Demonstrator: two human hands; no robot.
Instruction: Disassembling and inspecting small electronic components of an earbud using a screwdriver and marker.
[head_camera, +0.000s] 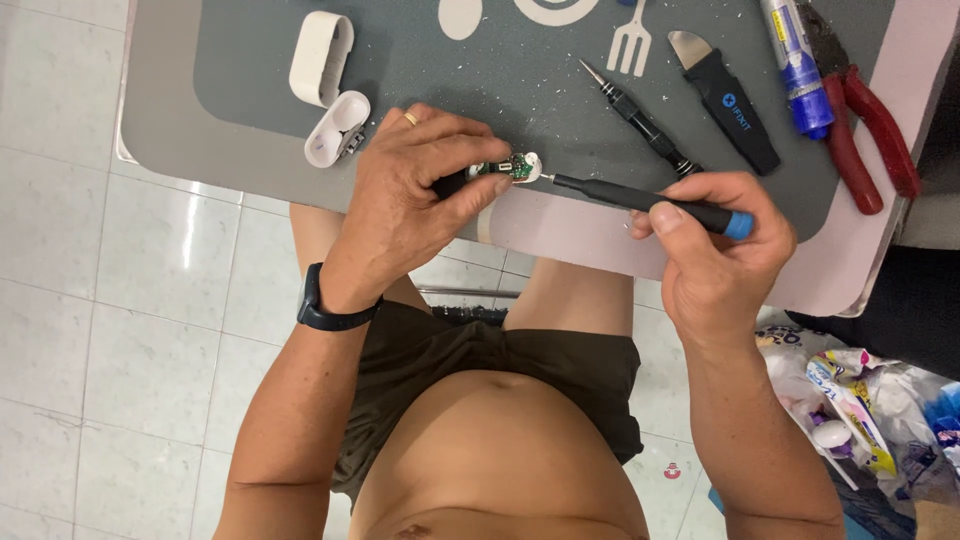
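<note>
My left hand (410, 190) pinches a small opened earbud part (512, 168) with a green circuit board, white shell at its right end, held at the near edge of the grey mat (250, 100). My right hand (712, 250) grips a black precision screwdriver (640, 198) with a blue end cap. Its thin tip touches the right side of the earbud part. A ring sits on one left finger and a black band on the left wrist.
On the mat lie an empty white earbud case shell (322, 58), its inner white tray (337, 128), a second thin black screwdriver (640, 118), a black pry tool (728, 92), a blue-and-white tube (797, 62) and red-handled pliers (865, 125). Crumpled bags (860, 410) lie on the tiled floor at right.
</note>
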